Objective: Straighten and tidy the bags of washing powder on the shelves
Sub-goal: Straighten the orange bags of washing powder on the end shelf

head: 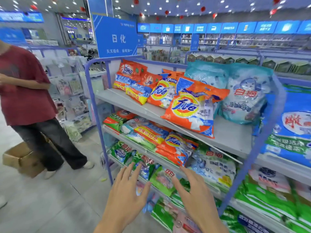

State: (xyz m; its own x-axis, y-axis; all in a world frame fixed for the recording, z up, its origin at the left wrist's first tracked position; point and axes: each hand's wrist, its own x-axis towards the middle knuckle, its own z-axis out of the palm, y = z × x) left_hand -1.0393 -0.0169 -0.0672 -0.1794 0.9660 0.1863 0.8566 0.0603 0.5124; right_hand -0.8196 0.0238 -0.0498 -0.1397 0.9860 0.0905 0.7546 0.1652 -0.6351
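A blue-framed rack (94, 105) holds bags of washing powder on grey shelves. On the top shelf (230, 137) an orange Tide bag (190, 111) leans askew at the front, with a second Tide bag (161, 94) and orange OMO bags (131, 76) behind it to the left. Two pale blue bags (245, 95) stand at the right. Lower shelves carry orange and green bags (148, 135) lying untidily. My left hand (125, 197) and my right hand (195, 195) hover with fingers spread in front of the lower shelves, holding nothing.
A person in a red shirt (23, 88) stands at the left, next to an open cardboard box (20, 158) on the floor. A second rack at the right holds large blue bags (292, 132) and green ones. A blue sign (116, 37) rises behind the rack.
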